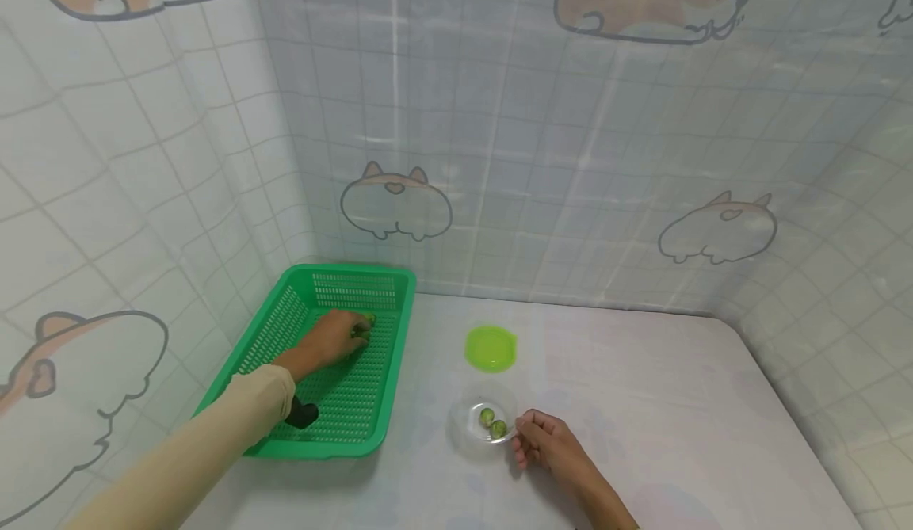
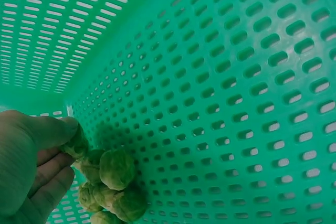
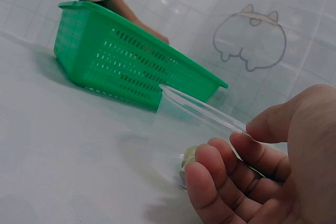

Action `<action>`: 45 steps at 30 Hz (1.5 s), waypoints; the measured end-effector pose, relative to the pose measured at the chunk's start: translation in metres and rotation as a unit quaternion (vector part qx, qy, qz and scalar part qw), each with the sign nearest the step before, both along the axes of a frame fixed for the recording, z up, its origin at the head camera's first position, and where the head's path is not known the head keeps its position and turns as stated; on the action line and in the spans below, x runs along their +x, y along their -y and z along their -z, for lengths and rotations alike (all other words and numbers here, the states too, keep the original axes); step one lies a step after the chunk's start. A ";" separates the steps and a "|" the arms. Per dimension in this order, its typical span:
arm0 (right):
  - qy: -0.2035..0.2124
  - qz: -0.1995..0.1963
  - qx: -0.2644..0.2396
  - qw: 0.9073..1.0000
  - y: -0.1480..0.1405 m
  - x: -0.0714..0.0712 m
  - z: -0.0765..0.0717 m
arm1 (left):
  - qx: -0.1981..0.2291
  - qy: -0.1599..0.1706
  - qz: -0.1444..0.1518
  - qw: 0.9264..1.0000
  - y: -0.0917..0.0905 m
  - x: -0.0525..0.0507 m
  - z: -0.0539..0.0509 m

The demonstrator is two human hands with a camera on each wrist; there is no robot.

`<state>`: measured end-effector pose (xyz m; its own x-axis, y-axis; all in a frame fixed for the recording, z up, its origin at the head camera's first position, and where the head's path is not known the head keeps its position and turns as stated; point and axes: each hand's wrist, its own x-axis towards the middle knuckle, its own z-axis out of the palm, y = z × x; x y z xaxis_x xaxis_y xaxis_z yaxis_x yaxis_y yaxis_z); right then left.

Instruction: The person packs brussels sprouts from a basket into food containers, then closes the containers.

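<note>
Inside the green basket (image 1: 388,403), my left hand (image 1: 333,338) reaches to the far end. In the left wrist view its thumb and fingers pinch a Brussels sprout (image 2: 77,142), beside a cluster of several more Brussels sprouts (image 2: 117,169). My right hand (image 1: 556,447) pinches the rim of a clear plastic bowl (image 1: 464,431) between thumb and forefinger. Two Brussels sprouts (image 1: 498,428) lie in the bowl. From the right wrist view, the bowl (image 3: 173,124) stands upright on the table, the other fingers curled along its side.
A bright green round lid (image 1: 490,348) lies on the white table (image 1: 628,387) behind the bowl. The basket stands at the left, near the tiled-pattern curtain (image 1: 499,158) that encloses the table. A black strap or device (image 1: 301,413) sits at the left wrist.
</note>
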<state>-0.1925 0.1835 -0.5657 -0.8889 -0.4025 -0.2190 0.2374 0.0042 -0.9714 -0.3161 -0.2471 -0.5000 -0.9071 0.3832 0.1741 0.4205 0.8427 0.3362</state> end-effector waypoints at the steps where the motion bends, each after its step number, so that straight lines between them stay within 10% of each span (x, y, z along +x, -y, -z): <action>1: 0.001 0.000 0.000 1.000 0.000 0.000 0.000 | 0.002 -0.002 0.002 1.000 0.000 0.000 -0.001; 30: 0.010 0.003 -0.006 1.000 0.005 0.006 -0.003 | 0.083 -0.041 0.022 0.995 -0.004 0.018 -0.020; 45: 0.015 0.006 -0.004 1.000 0.008 0.010 -0.003 | 0.155 0.009 0.002 0.988 -0.019 0.028 -0.040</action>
<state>-0.1825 0.1760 -0.5626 -0.8865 -0.3938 -0.2429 0.2669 -0.0063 -0.9637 -0.2884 -0.2282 -0.4600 -0.9096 0.3181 0.2671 0.4154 0.6959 0.5859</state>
